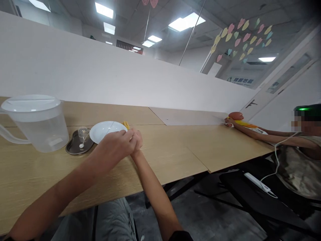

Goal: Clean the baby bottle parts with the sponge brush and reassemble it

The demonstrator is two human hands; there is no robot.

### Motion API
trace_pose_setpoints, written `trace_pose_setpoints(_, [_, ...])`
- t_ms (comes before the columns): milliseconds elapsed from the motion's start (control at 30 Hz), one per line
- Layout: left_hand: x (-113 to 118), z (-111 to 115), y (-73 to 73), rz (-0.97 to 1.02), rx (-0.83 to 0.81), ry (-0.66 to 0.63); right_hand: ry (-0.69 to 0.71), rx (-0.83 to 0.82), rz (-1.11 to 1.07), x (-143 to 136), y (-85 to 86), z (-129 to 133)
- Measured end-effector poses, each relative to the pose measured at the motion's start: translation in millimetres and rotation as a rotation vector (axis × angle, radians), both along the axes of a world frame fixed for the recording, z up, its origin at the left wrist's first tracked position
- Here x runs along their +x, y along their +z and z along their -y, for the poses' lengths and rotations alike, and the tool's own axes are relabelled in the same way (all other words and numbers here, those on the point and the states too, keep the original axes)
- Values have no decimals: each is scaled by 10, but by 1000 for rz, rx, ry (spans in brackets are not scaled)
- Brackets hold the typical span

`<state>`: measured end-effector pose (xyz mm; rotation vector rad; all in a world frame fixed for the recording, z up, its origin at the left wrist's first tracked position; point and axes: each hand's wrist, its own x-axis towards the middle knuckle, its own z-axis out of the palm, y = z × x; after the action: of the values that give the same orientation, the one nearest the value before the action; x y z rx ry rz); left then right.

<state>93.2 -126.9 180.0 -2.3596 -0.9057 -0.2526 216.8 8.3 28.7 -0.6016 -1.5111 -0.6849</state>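
My left hand [117, 144] reaches in from the lower left, and its closed fingers meet my right hand [137, 140] above the table. The right hand is closed too, pressed against the left. Whatever lies between the fingers is hidden. Just beyond them a small yellow thing [126, 125] shows; I cannot tell whether it is held or lies on the table. Behind my left hand sits a white plate [100, 129], partly covered by it. A thin pale line [110, 126] crosses the plate, too fine to name.
Left of the plate, a metal kidney-shaped tray [72, 149] holds a small clear cup [83, 133] and a white-tipped item [81, 145]. A lidded clear pitcher [42, 129] stands further left. At right, another person [298, 160] holds a doll [237, 116] on the table [170, 157].
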Motion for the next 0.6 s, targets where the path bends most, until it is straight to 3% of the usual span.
trace_pose_setpoints(100, [-68, -362, -156, 188, -107, -78, 61, 79, -88, 2, 110, 62])
trace_pose_setpoints(200, [-290, -744, -408, 522, -207, -143, 26, -115, -195, -28, 138, 77])
trace_pose_setpoints(267, [-542, -940, -608, 756, -241, -63, 11, -227, -263, -53, 117, 55])
trace_pose_setpoints(333, [-841, -1085, -819, 919, -234, 125, 15, -290, -295, -70, 92, 22])
trace_pose_setpoints(467, [-1318, -1271, -1185, 757, -331, 440, 3, -376, -349, -70, 67, -25])
trace_pose_setpoints(600, [-1426, -1365, -1369, 553, -360, 581, -58, -421, -397, -40, 22, -64])
